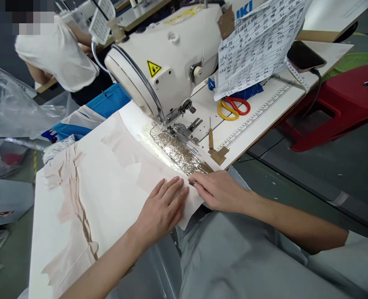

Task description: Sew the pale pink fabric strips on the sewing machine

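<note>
Pale pink fabric [126, 160] lies across the white sewing table and hangs over its front edge. My left hand [168, 203] rests flat on it with fingers stretched out. Just right of those fingertips, my right hand [219, 190] is closed in a pinch at the fabric's edge. A small dark metallic tip shows by its thumb; the rest of that object is hidden. Beyond both hands, crinkled shiny film [184, 151] covers the machine bed. The sewing machine [168, 54] stands behind, its presser foot [171, 128] at the far end of the film.
Scissors with red and yellow handles [233, 109], a wooden-handled awl [211, 139] and a phone [307, 56] lie on the right. A written sheet [255, 50] hangs from the machine. Gathered pink strips [77, 195] lie left. A red stool [336, 104] stands right; another person [57, 54] sits behind.
</note>
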`<act>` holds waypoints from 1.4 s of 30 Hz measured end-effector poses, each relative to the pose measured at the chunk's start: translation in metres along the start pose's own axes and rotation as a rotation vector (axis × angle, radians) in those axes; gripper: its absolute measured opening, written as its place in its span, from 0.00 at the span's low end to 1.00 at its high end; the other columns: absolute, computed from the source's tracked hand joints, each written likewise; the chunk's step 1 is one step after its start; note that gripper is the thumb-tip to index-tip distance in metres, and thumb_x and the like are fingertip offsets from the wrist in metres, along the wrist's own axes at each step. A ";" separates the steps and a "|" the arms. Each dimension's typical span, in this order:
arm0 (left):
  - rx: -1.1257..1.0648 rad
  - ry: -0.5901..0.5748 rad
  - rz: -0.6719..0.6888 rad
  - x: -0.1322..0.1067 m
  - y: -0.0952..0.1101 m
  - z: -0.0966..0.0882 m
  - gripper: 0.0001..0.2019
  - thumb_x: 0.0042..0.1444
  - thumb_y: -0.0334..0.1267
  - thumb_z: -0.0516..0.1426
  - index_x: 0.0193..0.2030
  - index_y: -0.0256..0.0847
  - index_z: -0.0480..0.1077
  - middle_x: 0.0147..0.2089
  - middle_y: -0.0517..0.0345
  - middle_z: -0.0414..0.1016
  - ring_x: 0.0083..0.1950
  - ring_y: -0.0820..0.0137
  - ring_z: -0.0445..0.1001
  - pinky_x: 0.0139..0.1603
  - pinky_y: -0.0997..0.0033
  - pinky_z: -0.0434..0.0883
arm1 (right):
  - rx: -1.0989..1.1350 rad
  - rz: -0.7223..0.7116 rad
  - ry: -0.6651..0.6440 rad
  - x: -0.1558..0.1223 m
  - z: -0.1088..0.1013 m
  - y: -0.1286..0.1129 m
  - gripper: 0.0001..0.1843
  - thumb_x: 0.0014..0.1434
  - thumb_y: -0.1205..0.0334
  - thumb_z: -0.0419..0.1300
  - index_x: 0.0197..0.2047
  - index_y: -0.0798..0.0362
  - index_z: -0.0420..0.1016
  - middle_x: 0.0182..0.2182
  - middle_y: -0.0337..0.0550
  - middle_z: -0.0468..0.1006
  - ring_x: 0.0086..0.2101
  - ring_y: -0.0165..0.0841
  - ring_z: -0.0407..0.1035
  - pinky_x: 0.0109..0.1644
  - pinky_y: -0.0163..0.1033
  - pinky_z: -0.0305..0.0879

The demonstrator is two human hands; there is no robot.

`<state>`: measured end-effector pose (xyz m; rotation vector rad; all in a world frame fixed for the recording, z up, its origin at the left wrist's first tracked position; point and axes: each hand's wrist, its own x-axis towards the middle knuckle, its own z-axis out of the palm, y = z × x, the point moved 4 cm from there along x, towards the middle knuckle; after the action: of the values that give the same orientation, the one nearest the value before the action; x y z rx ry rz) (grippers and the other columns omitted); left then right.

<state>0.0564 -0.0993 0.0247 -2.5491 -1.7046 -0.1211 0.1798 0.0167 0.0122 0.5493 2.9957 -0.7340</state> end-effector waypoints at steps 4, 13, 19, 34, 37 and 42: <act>0.016 0.024 0.012 -0.001 0.003 0.000 0.20 0.63 0.31 0.49 0.62 0.31 0.62 0.62 0.39 0.68 0.67 0.53 0.63 0.62 0.49 0.66 | 0.002 -0.018 0.021 0.002 0.004 0.000 0.13 0.68 0.67 0.45 0.48 0.56 0.69 0.31 0.43 0.80 0.31 0.36 0.73 0.28 0.39 0.47; 0.003 0.059 0.004 -0.001 0.005 0.004 0.22 0.62 0.32 0.51 0.63 0.31 0.61 0.61 0.35 0.69 0.67 0.52 0.62 0.61 0.49 0.68 | -0.106 -0.045 -0.049 0.006 -0.002 -0.010 0.09 0.64 0.70 0.49 0.43 0.56 0.69 0.30 0.43 0.79 0.31 0.36 0.73 0.26 0.38 0.44; -0.007 0.052 -0.008 -0.002 0.006 0.006 0.22 0.62 0.32 0.50 0.62 0.31 0.62 0.62 0.35 0.68 0.68 0.53 0.62 0.60 0.53 0.69 | -0.018 -0.068 -0.053 -0.005 -0.012 0.004 0.09 0.62 0.70 0.49 0.39 0.55 0.70 0.24 0.41 0.75 0.24 0.34 0.67 0.27 0.37 0.45; 0.034 -0.021 -0.075 -0.007 0.009 0.004 0.27 0.59 0.33 0.52 0.66 0.38 0.58 0.68 0.34 0.58 0.70 0.45 0.55 0.60 0.44 0.67 | 0.078 -0.012 0.104 -0.009 0.008 -0.001 0.14 0.68 0.67 0.44 0.46 0.56 0.70 0.31 0.43 0.79 0.31 0.35 0.73 0.31 0.37 0.51; 0.017 -0.014 -0.077 -0.007 0.010 0.005 0.27 0.58 0.33 0.53 0.66 0.37 0.58 0.68 0.33 0.59 0.71 0.44 0.55 0.59 0.43 0.68 | 0.032 -0.009 0.067 -0.007 0.009 -0.003 0.12 0.67 0.69 0.45 0.47 0.57 0.69 0.30 0.43 0.78 0.31 0.34 0.73 0.31 0.37 0.52; 0.042 0.003 -0.082 -0.007 0.010 0.005 0.27 0.59 0.34 0.53 0.66 0.38 0.58 0.67 0.33 0.60 0.70 0.45 0.57 0.59 0.44 0.68 | -0.034 -0.040 -0.005 -0.009 0.007 -0.004 0.11 0.66 0.71 0.48 0.46 0.57 0.70 0.33 0.46 0.80 0.33 0.35 0.73 0.31 0.37 0.52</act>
<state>0.0631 -0.1087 0.0192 -2.4493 -1.7908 -0.0917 0.1864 0.0066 0.0084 0.4866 3.0168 -0.6846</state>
